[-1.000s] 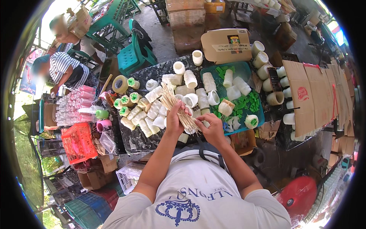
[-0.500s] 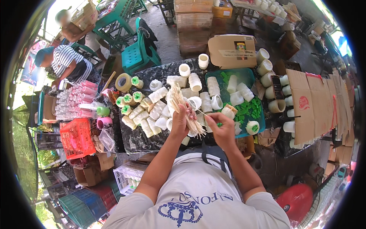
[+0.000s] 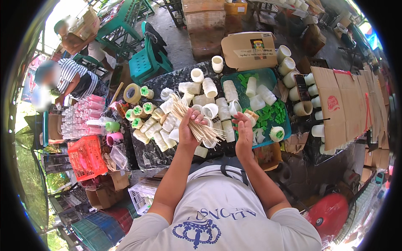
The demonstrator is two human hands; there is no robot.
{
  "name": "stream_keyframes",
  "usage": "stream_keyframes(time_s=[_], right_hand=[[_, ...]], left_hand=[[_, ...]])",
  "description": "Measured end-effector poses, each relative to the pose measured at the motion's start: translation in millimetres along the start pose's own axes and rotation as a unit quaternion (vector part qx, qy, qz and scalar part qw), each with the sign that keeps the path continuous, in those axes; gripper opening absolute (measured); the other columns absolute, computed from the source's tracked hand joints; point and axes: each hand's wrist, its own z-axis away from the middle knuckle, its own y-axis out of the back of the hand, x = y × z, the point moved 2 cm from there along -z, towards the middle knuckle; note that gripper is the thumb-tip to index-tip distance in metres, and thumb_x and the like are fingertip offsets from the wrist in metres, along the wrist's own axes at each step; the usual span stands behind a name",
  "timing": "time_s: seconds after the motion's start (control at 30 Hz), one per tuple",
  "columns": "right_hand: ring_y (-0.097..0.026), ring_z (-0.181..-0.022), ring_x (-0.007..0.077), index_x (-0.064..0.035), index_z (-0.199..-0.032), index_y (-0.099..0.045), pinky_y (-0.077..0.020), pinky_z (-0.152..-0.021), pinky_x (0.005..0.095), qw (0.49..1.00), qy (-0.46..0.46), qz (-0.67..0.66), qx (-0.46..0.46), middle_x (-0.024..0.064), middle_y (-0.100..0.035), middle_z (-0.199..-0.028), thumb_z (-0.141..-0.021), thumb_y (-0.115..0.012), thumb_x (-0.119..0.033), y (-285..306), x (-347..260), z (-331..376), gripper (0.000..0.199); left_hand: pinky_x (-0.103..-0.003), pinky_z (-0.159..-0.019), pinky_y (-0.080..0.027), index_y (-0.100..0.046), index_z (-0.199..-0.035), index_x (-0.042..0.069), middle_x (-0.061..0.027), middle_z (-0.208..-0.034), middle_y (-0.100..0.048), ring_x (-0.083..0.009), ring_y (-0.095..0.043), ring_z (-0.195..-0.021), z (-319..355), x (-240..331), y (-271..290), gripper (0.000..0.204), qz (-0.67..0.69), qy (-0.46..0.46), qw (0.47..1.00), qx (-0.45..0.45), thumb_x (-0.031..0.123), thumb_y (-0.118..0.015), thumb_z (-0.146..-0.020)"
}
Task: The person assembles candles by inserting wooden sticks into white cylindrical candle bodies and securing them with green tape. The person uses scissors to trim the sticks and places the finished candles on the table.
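Note:
My left hand [image 3: 188, 133] is closed around a bundle of thin pale wooden sticks [image 3: 181, 108], which slants from upper left to lower right over the table. To its right, my right hand [image 3: 243, 136] is raised with the fingers apart and nothing visible in it. Under and beyond the hands lie many off-white, ribbed hollow cylinders [image 3: 210, 88], some on their sides and some upright. Close to my right hand is a teal tray [image 3: 270, 76] holding green pieces [image 3: 274, 119] and more white cylinders.
Rolls of tape [image 3: 133, 92] and cylinders with green inserts [image 3: 137, 123] sit at the left. Beyond them stand pink-and-clear containers [image 3: 90, 111] and a red basket [image 3: 85, 155]. A cardboard sheet [image 3: 343, 108] and a phone [image 3: 300, 86] are at right. Two people are at far left.
My right hand has drawn away from the sticks to the right, and its pinching fingers have opened. My left hand has shifted slightly left with the bundle.

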Motion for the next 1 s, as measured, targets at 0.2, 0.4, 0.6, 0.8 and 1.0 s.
stream_keyframes(time_s=[0.2,0.4,0.6,0.8,1.0], right_hand=[[-0.049,-0.134,0.0225,-0.0015,-0.143,-0.045,-0.0357,-0.110,0.0384,0.981,0.008,-0.185,0.063,0.0124,-0.050,-0.146,-0.109,-0.035,-0.045,-32,-1,20,0.056],[-0.050,-0.134,0.0270,-0.0027,-0.137,-0.051,-0.0336,-0.111,0.0424,0.977,0.030,-0.162,0.134,0.0157,-0.055,-0.142,-0.109,-0.032,-0.045,-37,-17,2,0.054],[-0.051,-0.134,0.0273,-0.0017,-0.135,-0.053,-0.0333,-0.112,0.0424,0.976,0.019,-0.166,0.138,0.0169,-0.056,-0.142,-0.109,-0.031,-0.042,-34,-2,2,0.053],[-0.052,-0.132,0.0274,-0.0004,-0.135,-0.052,-0.0362,-0.110,0.0418,0.964,0.002,-0.229,0.138,0.0179,-0.057,-0.140,-0.109,-0.030,-0.039,-33,-5,1,0.052],[-0.052,-0.130,0.0270,0.0005,-0.134,-0.052,-0.0409,-0.107,0.0408,0.967,0.004,-0.220,0.126,0.0180,-0.057,-0.139,-0.109,-0.030,-0.039,-39,-10,-1,0.052]], left_hand=[[-0.032,-0.074,-0.050,-0.055,-0.094,0.014,0.0038,-0.078,-0.054,-0.0099,-0.055,-0.071,-3,-25,-3,0.013,0.015,0.028,0.999,-0.004,0.022,-0.059,-0.103],[-0.035,-0.077,-0.048,-0.054,-0.095,0.013,0.0015,-0.081,-0.055,-0.0114,-0.056,-0.074,-8,-38,-30,0.015,-0.091,-0.037,0.994,0.050,0.025,-0.060,-0.102],[-0.035,-0.079,-0.049,-0.053,-0.101,0.013,0.0003,-0.082,-0.056,-0.0116,-0.057,-0.074,3,-56,-52,0.011,-0.147,-0.038,0.983,0.099,0.023,-0.058,-0.102],[-0.036,-0.079,-0.051,-0.053,-0.112,0.012,-0.0005,-0.081,-0.056,-0.0131,-0.058,-0.076,-5,-41,-41,0.014,-0.143,-0.062,0.985,0.069,0.019,-0.059,-0.101],[-0.035,-0.078,-0.052,-0.050,-0.115,0.010,-0.0031,-0.083,-0.056,-0.0149,-0.057,-0.076,-3,-40,-44,0.014,-0.157,-0.083,0.982,0.064,0.012,-0.056,-0.102]])
